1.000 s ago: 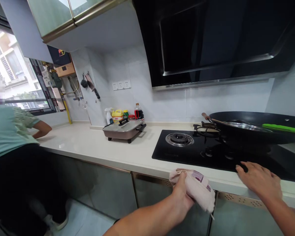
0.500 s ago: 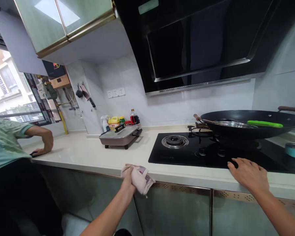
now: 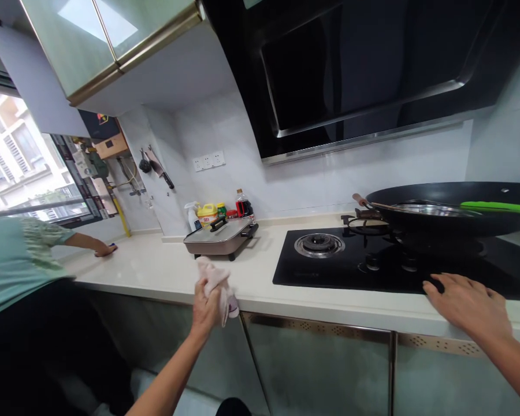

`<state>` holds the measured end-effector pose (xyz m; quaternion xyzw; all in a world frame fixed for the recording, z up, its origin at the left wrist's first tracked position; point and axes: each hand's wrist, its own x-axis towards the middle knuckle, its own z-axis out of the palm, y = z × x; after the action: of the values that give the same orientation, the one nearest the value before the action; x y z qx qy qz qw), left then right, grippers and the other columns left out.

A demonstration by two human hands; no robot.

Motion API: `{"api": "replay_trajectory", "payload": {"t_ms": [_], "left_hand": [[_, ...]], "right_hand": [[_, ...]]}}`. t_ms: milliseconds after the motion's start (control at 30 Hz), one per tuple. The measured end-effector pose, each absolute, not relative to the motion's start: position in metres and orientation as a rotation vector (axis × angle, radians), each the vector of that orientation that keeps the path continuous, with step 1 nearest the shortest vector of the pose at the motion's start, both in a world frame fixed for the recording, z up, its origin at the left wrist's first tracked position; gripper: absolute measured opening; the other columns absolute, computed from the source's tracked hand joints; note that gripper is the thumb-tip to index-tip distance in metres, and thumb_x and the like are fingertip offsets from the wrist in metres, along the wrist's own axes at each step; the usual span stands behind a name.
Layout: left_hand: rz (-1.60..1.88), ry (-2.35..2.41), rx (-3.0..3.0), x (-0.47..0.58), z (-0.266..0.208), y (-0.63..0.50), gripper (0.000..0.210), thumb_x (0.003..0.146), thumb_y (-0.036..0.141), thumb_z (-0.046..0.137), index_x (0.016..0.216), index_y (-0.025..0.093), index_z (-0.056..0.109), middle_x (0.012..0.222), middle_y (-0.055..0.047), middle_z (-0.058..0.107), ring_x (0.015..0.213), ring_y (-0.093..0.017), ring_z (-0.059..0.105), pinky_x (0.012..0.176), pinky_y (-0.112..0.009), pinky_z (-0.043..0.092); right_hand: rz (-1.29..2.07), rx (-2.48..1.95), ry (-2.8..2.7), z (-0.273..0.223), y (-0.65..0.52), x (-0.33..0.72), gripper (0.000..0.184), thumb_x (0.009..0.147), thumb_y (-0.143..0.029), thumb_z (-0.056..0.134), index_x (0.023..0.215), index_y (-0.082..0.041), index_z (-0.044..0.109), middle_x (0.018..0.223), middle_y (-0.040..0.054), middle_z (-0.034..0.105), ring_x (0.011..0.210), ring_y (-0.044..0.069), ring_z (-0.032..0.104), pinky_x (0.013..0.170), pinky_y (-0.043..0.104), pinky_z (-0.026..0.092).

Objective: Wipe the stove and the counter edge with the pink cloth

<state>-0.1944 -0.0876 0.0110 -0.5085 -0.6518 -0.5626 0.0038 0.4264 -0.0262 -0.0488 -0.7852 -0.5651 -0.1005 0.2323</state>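
Observation:
My left hand (image 3: 205,309) is closed round a crumpled pale pink cloth (image 3: 216,280), held at the front edge of the white countertop (image 3: 151,274). Part of the cloth hangs down past that edge. My right hand (image 3: 470,303) rests with fingers spread on the counter edge, its fingertips by the black gas hob (image 3: 312,277); it holds nothing. Behind the cloth stands a lidded electric pan (image 3: 216,242). A large black wok (image 3: 437,225) sits on the hob's right burner, with a green-handled utensil (image 3: 494,206) and a metal piece inside it.
At the far left another person's hand (image 3: 106,249) presses something dark on the counter. A spray bottle (image 3: 192,216), a yellow jug (image 3: 207,214) and a dark sauce bottle (image 3: 242,203) stand against the wall. The range hood (image 3: 364,75) overhangs the hob. A cleaver (image 3: 159,167) hangs left.
My left hand has moved left along the counter edge with the cloth and raised it slightly. The other person's hand has reached farther back along the counter. The view has shifted left.

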Motion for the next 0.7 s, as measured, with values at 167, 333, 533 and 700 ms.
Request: {"api": "replay_trajectory", "payload": {"t_ms": [167, 333, 533, 700], "left_hand": [[-0.759, -2.076, -1.950, -0.167, 0.006, -0.065, 0.049, 0.095, 0.042, 0.058, 0.141, 0.025, 0.061, 0.162, -0.018, 0.043, 0.151, -0.039, 0.037, 0.121, -0.064, 0.028], [-0.386, -1.987, -2.178, -0.190, 0.006, -0.069, 0.074, 0.093, 0.047, 0.063, 0.161, 0.029, 0.038, 0.167, -0.017, 0.040, 0.153, -0.036, 0.037, 0.122, -0.061, 0.029], [-0.004, -1.750, -2.400, -0.218, 0.041, -0.072, 0.112, 0.065, 0.030, 0.090, 0.163, 0.028, 0.033, 0.175, -0.018, 0.022, 0.160, -0.041, 0.023, 0.124, -0.057, 0.030], [0.118, -1.575, -2.423, -0.194, 0.040, -0.053, 0.110, 0.057, 0.014, 0.089, 0.155, 0.027, 0.041, 0.168, -0.018, 0.036, 0.155, -0.040, 0.032, 0.123, -0.053, 0.033]], "right_hand": [[-0.266, -2.179, -1.546, -0.047, -0.027, 0.425, 0.067, 0.097, -0.056, 0.027, 0.140, -0.022, 0.066, 0.153, 0.0088, 0.057, 0.137, 0.037, 0.049, 0.115, 0.054, 0.033], [-0.270, -2.170, -1.568, -0.045, -0.029, 0.423, 0.067, 0.098, -0.055, 0.026, 0.140, -0.021, 0.066, 0.153, 0.0105, 0.057, 0.136, 0.037, 0.050, 0.115, 0.053, 0.032], [-0.255, -2.178, -1.561, -0.045, -0.029, 0.425, 0.069, 0.098, -0.056, 0.025, 0.142, -0.022, 0.065, 0.153, 0.0094, 0.057, 0.137, 0.038, 0.047, 0.115, 0.054, 0.031], [-0.221, -2.189, -1.563, -0.041, -0.030, 0.424, 0.067, 0.097, -0.055, 0.028, 0.141, -0.020, 0.065, 0.154, 0.0114, 0.056, 0.137, 0.038, 0.048, 0.116, 0.055, 0.030]]}}
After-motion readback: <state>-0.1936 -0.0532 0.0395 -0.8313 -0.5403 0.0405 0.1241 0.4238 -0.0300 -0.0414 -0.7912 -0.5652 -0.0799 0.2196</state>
